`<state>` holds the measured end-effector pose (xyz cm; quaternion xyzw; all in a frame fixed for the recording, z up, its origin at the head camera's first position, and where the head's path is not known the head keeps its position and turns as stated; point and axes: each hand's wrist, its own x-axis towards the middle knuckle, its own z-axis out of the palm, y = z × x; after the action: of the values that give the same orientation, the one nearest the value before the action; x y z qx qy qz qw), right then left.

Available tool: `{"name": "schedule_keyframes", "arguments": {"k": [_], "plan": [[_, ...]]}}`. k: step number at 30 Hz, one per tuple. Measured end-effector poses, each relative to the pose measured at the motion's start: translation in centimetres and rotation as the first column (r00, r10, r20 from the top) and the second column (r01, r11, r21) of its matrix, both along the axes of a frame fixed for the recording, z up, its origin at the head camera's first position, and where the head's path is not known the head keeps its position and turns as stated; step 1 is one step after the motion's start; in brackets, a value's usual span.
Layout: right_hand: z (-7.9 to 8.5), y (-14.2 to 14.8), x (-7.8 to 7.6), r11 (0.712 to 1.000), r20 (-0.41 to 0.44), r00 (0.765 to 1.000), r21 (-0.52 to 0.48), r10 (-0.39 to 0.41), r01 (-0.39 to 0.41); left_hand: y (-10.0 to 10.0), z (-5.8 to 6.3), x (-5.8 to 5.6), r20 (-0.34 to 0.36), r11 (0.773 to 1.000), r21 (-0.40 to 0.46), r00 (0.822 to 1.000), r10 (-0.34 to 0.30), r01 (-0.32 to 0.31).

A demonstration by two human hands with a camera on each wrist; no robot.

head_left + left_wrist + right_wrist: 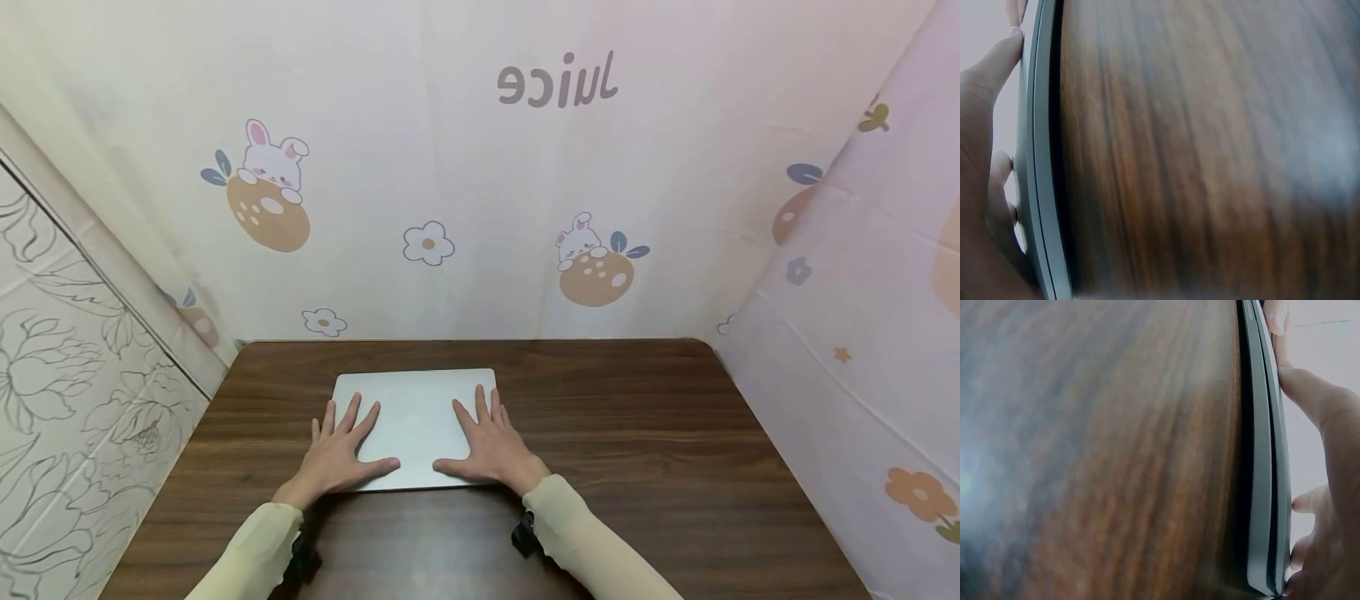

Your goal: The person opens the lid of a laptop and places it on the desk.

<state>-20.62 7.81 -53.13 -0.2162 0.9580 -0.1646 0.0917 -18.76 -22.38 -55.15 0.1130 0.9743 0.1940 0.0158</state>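
Note:
A closed silver laptop [414,425] lies flat on the wooden table, its near edge facing me. My left hand [335,454] rests on its left part, fingers spread and straight, thumb pointing inward along the near edge. On the right part lies my right hand [491,448], likewise spread, its thumb turned toward the other one. In the left wrist view the laptop's thin edge [1044,156] shows the seam between lid and base, with the left thumb [997,59] on top. The right wrist view shows the same edge [1263,456] and the right thumb [1313,390] over the lid.
The dark brown table [615,450] extends to both sides of the laptop. Behind it hangs a pale curtain [480,183] printed with rabbits and flowers. A similar cloth [862,333] borders the right side, and a flower-patterned panel [82,400] stands at the left.

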Motion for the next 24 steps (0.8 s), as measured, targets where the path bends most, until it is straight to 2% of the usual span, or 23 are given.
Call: {"name": "schedule_keyframes", "arguments": {"k": [11,24], "plan": [[0.2,0.8,0.1,1.0,0.009,1.0,0.0,-0.005,0.005,0.8,0.0,-0.1,-0.018,1.0,-0.002,1.0,-0.009,0.009],[0.1,1.9,0.2,1.0,0.013,1.0,0.007,-0.021,0.021,1.9,-0.1,-0.3,-0.007,1.0,-0.003,1.0,-0.007,0.007]]}}
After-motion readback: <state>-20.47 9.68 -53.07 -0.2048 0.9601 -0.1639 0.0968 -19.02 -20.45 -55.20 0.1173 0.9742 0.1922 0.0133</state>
